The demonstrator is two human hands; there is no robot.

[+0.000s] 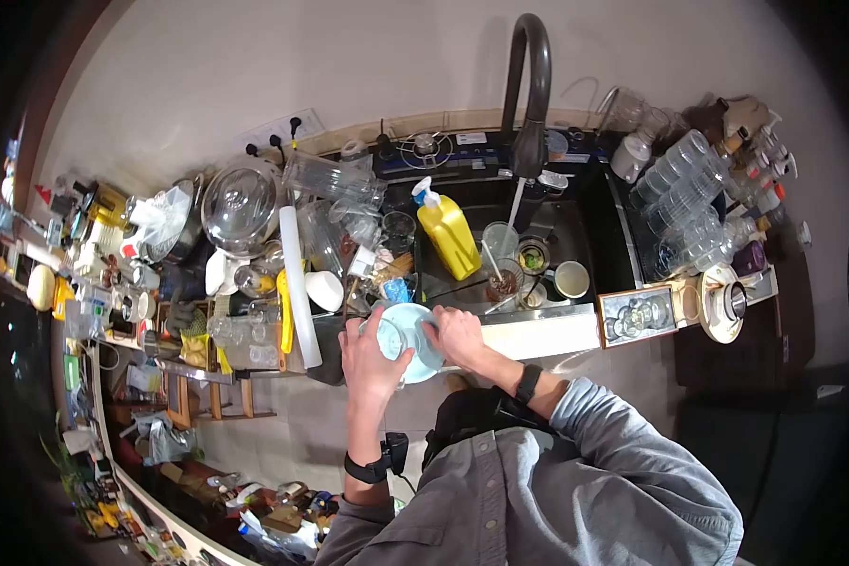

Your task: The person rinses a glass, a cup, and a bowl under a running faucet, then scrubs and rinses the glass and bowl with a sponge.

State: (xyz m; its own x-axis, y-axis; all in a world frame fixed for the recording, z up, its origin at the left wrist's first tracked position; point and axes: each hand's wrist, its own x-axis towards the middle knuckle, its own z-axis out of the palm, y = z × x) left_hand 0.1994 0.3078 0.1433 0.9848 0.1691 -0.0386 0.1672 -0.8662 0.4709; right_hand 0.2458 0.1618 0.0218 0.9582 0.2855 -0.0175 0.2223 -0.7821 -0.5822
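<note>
A light blue bowl is in front of my body, at the near edge of the sink counter. My left hand is closed around a clear cup, which overlaps the bowl's left side. My right hand grips the bowl's right rim, its fingertips reaching over the inside. The cup's lower part is hidden by my left hand. What lies inside the bowl is hard to make out.
Water runs from a dark tap into the sink, among several cups. A yellow pump bottle stands there. Cluttered glassware and a white roll are on the left; stacked clear cups and a framed tray on the right.
</note>
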